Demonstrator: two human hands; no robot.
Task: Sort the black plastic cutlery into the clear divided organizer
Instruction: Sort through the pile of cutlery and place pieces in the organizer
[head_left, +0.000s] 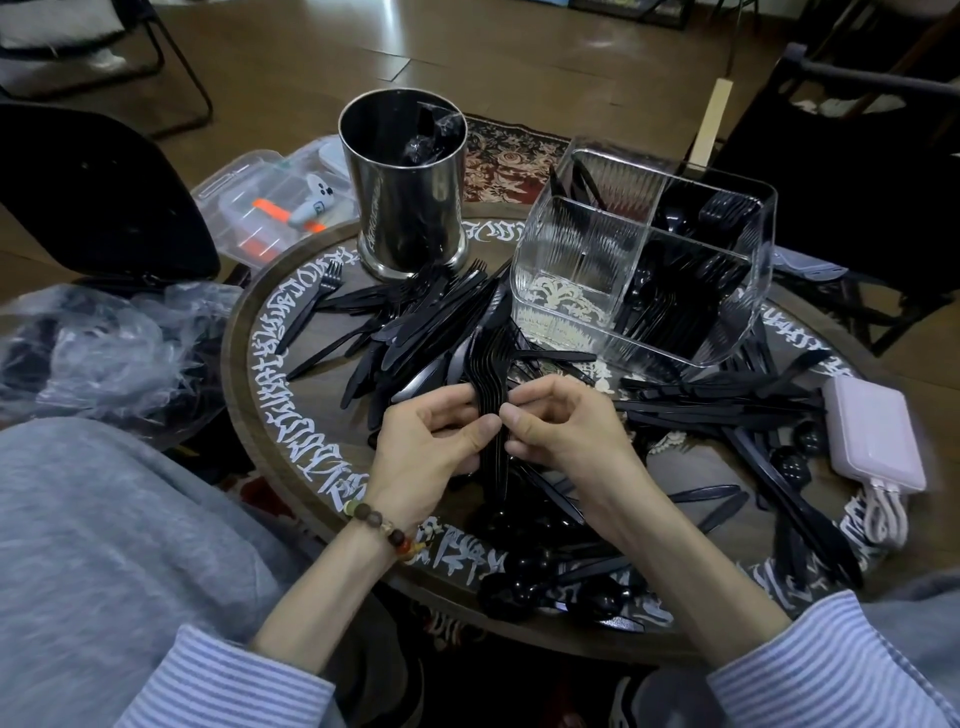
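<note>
My left hand (431, 441) and right hand (561, 426) curl their fingers (483, 428) round 1 stack of black forks (491, 374) (tines away from me), above loose cutlery (415, 322) on the round table (249, 332); the clear organizer (644, 270) stands beyond.

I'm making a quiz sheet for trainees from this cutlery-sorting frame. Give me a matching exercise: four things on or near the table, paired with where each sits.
Things:
1. stack of forks
2. steel canister
3. clear organizer
4. pink power bank

Places:
A. table's right edge
B. far left part of the table
C. held between left hand and right hand
D. far right part of the table

Pairs: 1-C, 2-B, 3-D, 4-A
</note>
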